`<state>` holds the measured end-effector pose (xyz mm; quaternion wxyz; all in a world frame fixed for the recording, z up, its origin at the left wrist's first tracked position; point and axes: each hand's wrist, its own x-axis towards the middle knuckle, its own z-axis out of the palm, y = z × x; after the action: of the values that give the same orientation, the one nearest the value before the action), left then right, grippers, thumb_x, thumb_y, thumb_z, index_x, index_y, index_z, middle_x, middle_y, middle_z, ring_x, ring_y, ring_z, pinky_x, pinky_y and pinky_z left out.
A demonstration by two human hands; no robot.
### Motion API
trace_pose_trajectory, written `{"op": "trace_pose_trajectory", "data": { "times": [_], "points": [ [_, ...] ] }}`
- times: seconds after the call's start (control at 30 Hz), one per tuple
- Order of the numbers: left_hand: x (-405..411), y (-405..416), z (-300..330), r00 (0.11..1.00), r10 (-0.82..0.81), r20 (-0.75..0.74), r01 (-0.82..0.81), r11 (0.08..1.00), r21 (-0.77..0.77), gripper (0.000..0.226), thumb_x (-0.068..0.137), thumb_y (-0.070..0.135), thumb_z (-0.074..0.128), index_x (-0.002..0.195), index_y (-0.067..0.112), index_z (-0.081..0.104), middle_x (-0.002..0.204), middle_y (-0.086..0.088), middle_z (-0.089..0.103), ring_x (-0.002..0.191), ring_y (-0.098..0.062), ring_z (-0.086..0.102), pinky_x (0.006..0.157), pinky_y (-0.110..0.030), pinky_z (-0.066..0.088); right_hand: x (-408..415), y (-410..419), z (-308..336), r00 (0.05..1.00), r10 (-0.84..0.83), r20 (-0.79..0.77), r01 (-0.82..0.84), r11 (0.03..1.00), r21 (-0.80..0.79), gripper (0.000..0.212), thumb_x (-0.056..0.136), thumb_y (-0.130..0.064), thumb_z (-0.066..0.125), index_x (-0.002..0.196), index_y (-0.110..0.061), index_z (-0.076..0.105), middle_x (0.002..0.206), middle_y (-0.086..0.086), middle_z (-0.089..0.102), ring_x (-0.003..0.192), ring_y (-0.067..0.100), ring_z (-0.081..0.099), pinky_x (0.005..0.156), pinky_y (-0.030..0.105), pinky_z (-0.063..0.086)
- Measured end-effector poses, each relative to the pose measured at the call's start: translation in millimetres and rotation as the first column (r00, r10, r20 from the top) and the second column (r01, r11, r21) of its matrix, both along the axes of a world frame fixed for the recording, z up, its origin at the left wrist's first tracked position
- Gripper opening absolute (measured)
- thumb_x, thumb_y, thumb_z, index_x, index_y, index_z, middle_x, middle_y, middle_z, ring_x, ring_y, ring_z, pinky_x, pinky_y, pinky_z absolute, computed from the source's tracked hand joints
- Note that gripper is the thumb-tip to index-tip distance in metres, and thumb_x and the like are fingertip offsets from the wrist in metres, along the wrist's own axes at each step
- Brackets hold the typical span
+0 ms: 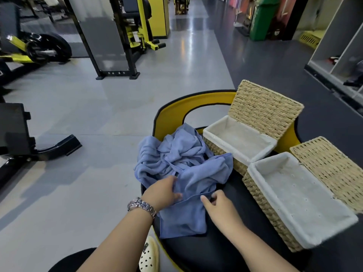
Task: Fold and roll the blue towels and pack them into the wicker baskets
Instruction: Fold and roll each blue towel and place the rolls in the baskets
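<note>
A person's left hand (164, 191) and right hand (220, 206) each pinch the edge of a blue towel (188, 209) on a black padded bench (222, 246) trimmed in yellow, with a crumpled heap of blue towels (172, 154) just beyond it. Two wicker baskets, the far basket (235, 141) and the near basket (294, 201), sit open to the right, white linings bare and lids tipped back. Around them lies a grey gym floor (98, 114) with yellow-and-black weight machines (135, 32), a green bin (263, 18) and white shelving (341, 42).

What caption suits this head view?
Both hands, left hand and right hand, pinch a blue towel beside two empty wicker baskets.
</note>
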<state>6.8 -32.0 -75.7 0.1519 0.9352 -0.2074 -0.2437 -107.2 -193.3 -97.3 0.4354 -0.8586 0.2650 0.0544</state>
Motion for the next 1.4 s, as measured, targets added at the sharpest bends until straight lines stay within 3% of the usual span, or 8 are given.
{"op": "trace_pose_trajectory", "data": {
  "times": [0.1, 0.27, 0.4, 0.57, 0.77, 0.93, 1.17, 1.4],
  "points": [
    [-5.9, -10.0, -2.9, 0.994, -0.081, -0.068, 0.08, 0.996, -0.026, 0.069, 0.085, 0.04, 0.061, 0.14, 0.017, 0.027, 0.116, -0.008, 0.062, 0.097, -0.024, 0.06, 0.08, -0.034, 0.049, 16.1, 5.0, -0.8, 0.999, -0.049, 0.001, 0.048, 0.995, 0.083, 0.045, 0.092, -0.051, 0.045, 0.13, -0.026, 0.04, 0.114, 0.008, 0.065, 0.103, 0.03, 0.062, 0.07, 0.032, 0.042],
    [-5.1, -25.3, -6.7, 0.995, 0.035, 0.095, -0.017, 0.983, -0.182, 0.07, 0.088, 0.022, 0.057, 0.145, 0.016, 0.018, 0.1, -0.012, 0.066, 0.082, -0.026, 0.062, 0.07, -0.034, 0.05, 25.4, 1.8, -7.2, 0.996, 0.027, -0.08, -0.031, 0.999, -0.043, 0.004, 0.086, -0.019, 0.053, 0.082, -0.018, 0.052, 0.09, 0.003, 0.063, 0.082, 0.023, 0.058, 0.062, 0.029, 0.041],
    [-6.2, -29.4, 0.1, 0.992, -0.016, 0.128, 0.047, 0.968, -0.245, 0.052, 0.084, 0.001, 0.046, 0.129, 0.027, 0.042, 0.066, -0.001, 0.052, 0.059, -0.019, 0.051, 0.056, -0.033, 0.043, 16.1, -3.3, -6.9, 0.998, 0.061, 0.026, -0.061, 0.998, -0.002, 0.022, 0.093, -0.025, 0.048, 0.113, -0.02, 0.058, 0.108, 0.005, 0.066, 0.101, 0.025, 0.061, 0.077, 0.032, 0.048],
    [-30.5, -25.0, 8.6, 0.995, -0.045, 0.085, 0.063, 0.973, -0.222, 0.025, 0.087, 0.009, 0.049, 0.1, 0.018, 0.068, 0.091, -0.003, 0.071, 0.084, -0.019, 0.065, 0.076, -0.028, 0.051, 18.7, 17.5, -12.5, 0.977, 0.176, -0.118, -0.189, 0.975, -0.114, 0.038, 0.093, -0.039, 0.049, 0.102, -0.007, 0.066, 0.108, 0.014, 0.069, 0.102, 0.03, 0.062, 0.07, 0.028, 0.04],
    [-40.6, -8.1, 63.6, 0.959, 0.068, 0.275, 0.02, 0.952, -0.307, 0.013, 0.089, 0.02, 0.057, 0.091, 0.023, 0.07, 0.094, 0.006, 0.071, 0.086, -0.012, 0.063, 0.078, -0.03, 0.051, -12.1, -23.5, 46.9, 0.999, 0.021, 0.048, -0.01, 0.977, -0.212, 0.022, 0.093, -0.018, 0.047, 0.081, -0.011, 0.064, 0.082, 0.006, 0.061, 0.082, 0.024, 0.057, 0.065, 0.032, 0.046],
    [-50.9, -13.5, 149.9, 0.946, 0.103, 0.308, 0.05, 0.892, -0.45, 0.028, 0.094, 0.011, 0.048, 0.098, 0.031, 0.067, 0.074, -0.006, 0.065, 0.047, -0.015, 0.048, 0.045, -0.021, 0.04, -42.6, -58.0, 131.9, 0.941, 0.028, 0.338, 0.011, 0.994, -0.113, 0.034, 0.089, 0.0, 0.043, 0.103, -0.012, 0.071, 0.112, 0.011, 0.067, 0.105, 0.027, 0.059, 0.086, 0.027, 0.043],
    [-77.8, -1.5, 261.7, 0.929, 0.068, 0.365, 0.131, 0.859, -0.495, 0.042, 0.089, -0.006, 0.042, 0.115, 0.016, 0.067, 0.11, 0.002, 0.061, 0.101, -0.012, 0.052, 0.082, -0.02, 0.039, -84.4, -96.5, 249.7, 0.839, -0.08, 0.539, 0.077, 0.997, 0.028, 0.046, 0.081, 0.007, 0.04, 0.099, -0.019, 0.073, 0.1, 0.0, 0.067, 0.099, 0.017, 0.06, 0.073, 0.019, 0.05],
    [-95.8, 17.8, 323.9, 0.887, 0.305, 0.345, 0.076, 0.642, -0.763, 0.014, 0.086, 0.014, 0.067, 0.099, 0.011, 0.072, 0.093, -0.005, 0.071, 0.088, -0.017, 0.064, 0.082, -0.03, 0.054, -115.6, -117.7, 325.6, 0.663, -0.025, 0.748, 0.16, 0.981, -0.109, 0.017, 0.085, -0.001, 0.062, 0.097, -0.006, 0.073, 0.091, 0.002, 0.068, 0.088, 0.01, 0.059, 0.063, -0.005, 0.037]
  ]
}}
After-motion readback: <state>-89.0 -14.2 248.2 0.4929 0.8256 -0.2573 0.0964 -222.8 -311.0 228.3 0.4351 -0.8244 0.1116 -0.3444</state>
